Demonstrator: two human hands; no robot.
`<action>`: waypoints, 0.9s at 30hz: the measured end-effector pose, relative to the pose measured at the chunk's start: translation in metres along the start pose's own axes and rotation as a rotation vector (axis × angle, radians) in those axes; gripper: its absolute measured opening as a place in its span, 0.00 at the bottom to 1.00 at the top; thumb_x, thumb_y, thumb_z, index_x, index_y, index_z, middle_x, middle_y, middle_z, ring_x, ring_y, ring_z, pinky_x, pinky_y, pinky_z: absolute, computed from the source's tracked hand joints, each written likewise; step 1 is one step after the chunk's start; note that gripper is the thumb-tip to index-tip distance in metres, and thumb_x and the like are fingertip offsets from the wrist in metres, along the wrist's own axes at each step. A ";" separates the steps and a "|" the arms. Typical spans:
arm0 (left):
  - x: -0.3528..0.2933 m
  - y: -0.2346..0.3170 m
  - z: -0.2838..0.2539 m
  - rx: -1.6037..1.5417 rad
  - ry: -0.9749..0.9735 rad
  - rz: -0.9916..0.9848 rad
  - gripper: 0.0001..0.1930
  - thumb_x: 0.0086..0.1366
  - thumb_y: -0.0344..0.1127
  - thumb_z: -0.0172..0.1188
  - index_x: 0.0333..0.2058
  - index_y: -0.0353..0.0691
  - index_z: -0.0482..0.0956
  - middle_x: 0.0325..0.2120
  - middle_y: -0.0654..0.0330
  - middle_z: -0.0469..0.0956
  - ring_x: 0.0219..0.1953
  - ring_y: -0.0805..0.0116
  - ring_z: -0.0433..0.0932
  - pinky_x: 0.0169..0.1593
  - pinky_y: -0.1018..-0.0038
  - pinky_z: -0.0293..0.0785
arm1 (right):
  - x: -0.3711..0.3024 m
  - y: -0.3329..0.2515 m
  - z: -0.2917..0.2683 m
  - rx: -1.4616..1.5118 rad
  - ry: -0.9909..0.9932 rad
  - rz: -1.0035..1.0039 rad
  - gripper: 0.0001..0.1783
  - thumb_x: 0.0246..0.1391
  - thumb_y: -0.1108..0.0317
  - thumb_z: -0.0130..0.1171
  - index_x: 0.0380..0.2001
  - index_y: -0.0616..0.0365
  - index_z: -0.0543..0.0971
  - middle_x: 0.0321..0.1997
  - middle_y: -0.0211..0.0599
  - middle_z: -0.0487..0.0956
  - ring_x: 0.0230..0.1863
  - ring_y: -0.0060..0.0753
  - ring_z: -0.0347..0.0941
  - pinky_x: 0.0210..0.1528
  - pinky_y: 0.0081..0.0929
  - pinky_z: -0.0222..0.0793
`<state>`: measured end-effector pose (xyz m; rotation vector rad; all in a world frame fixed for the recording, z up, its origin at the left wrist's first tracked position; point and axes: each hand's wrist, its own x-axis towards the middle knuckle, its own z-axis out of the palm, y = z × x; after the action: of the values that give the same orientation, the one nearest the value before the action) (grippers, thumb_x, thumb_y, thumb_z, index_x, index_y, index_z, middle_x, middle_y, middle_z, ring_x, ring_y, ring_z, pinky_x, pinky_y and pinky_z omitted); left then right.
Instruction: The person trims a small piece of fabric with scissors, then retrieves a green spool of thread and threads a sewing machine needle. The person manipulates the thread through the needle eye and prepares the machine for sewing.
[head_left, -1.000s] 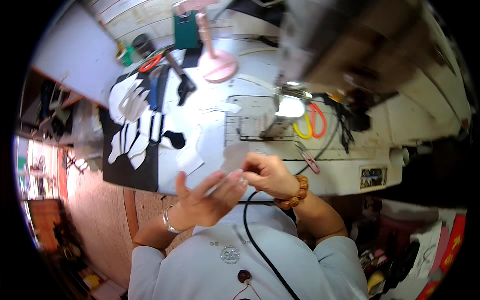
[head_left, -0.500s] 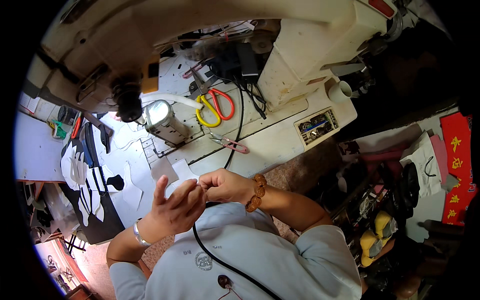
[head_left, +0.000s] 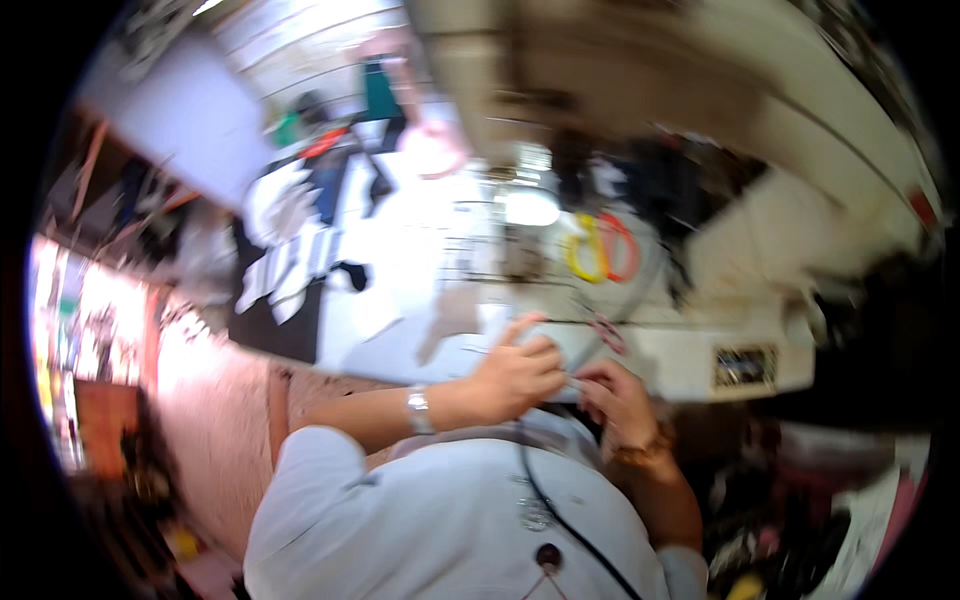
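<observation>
My left hand (head_left: 520,375) and my right hand (head_left: 615,395) meet in front of my body at the near edge of a white sewing machine table (head_left: 650,370). Fingers are curled together on both hands, though the left index finger sticks up. A small pale piece shows between the fingertips, too blurred to name. Just beyond the hands lie pink-handled thread snips (head_left: 608,333). Farther back are scissors (head_left: 602,250) with one yellow and one red handle loop, beside the sewing machine's metal post (head_left: 525,225).
Cut white and dark pieces (head_left: 290,245) lie on the table's left side, near an orange-handled tool (head_left: 322,143). The machine's large body (head_left: 640,70) spans the back. A black cord (head_left: 570,525) crosses my shirt. A small parts tray (head_left: 745,368) is set into the table at right.
The view has swung to the left and blurred, so table and hands appear farther right. A pink thing shows at the far left of the table. Both hands stay close together, fingers curled.
</observation>
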<state>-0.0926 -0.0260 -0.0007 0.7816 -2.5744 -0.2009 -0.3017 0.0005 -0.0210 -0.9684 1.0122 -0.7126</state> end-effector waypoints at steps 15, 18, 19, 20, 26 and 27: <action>-0.040 -0.009 -0.008 -0.039 0.208 -0.313 0.07 0.50 0.32 0.62 0.23 0.45 0.71 0.23 0.65 0.67 0.33 0.66 0.70 0.58 0.56 0.56 | 0.040 0.014 0.034 -0.402 -0.006 -0.299 0.06 0.52 0.72 0.57 0.25 0.64 0.75 0.18 0.35 0.73 0.20 0.22 0.67 0.24 0.22 0.63; -0.057 -0.008 -0.014 -0.056 0.218 -0.411 0.06 0.49 0.31 0.64 0.24 0.45 0.73 0.23 0.64 0.69 0.33 0.66 0.70 0.58 0.56 0.55 | 0.048 0.013 0.048 -0.421 -0.061 -0.377 0.07 0.52 0.70 0.58 0.26 0.63 0.75 0.18 0.37 0.73 0.19 0.26 0.67 0.25 0.24 0.64; -0.059 -0.007 -0.014 -0.075 0.208 -0.416 0.07 0.49 0.31 0.64 0.23 0.45 0.73 0.23 0.65 0.69 0.33 0.66 0.70 0.58 0.56 0.55 | 0.047 0.009 0.053 -0.438 -0.074 -0.378 0.07 0.52 0.69 0.58 0.26 0.63 0.75 0.18 0.38 0.73 0.19 0.27 0.67 0.24 0.24 0.64; -0.062 -0.006 -0.016 -0.085 0.196 -0.424 0.07 0.48 0.30 0.64 0.23 0.45 0.73 0.23 0.65 0.69 0.33 0.66 0.70 0.58 0.56 0.55 | 0.047 0.008 0.055 -0.448 -0.083 -0.364 0.07 0.53 0.70 0.57 0.27 0.63 0.75 0.18 0.33 0.73 0.20 0.21 0.66 0.24 0.21 0.63; -0.066 -0.004 -0.012 -0.145 0.157 -0.441 0.07 0.48 0.29 0.64 0.23 0.45 0.73 0.23 0.66 0.70 0.33 0.66 0.70 0.58 0.56 0.55 | 0.038 0.015 0.063 -0.397 -0.028 -0.360 0.08 0.52 0.68 0.58 0.26 0.62 0.74 0.18 0.39 0.73 0.18 0.32 0.67 0.24 0.26 0.64; -0.066 -0.003 -0.011 -0.146 0.152 -0.439 0.07 0.48 0.29 0.64 0.23 0.45 0.73 0.23 0.66 0.70 0.33 0.66 0.70 0.58 0.55 0.55 | 0.035 0.014 0.062 -0.461 -0.004 -0.405 0.08 0.51 0.68 0.58 0.26 0.61 0.74 0.19 0.40 0.73 0.19 0.34 0.68 0.24 0.27 0.65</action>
<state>-0.0371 0.0085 -0.0165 1.2449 -2.1893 -0.4392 -0.2303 -0.0034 -0.0342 -1.6057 1.0079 -0.8240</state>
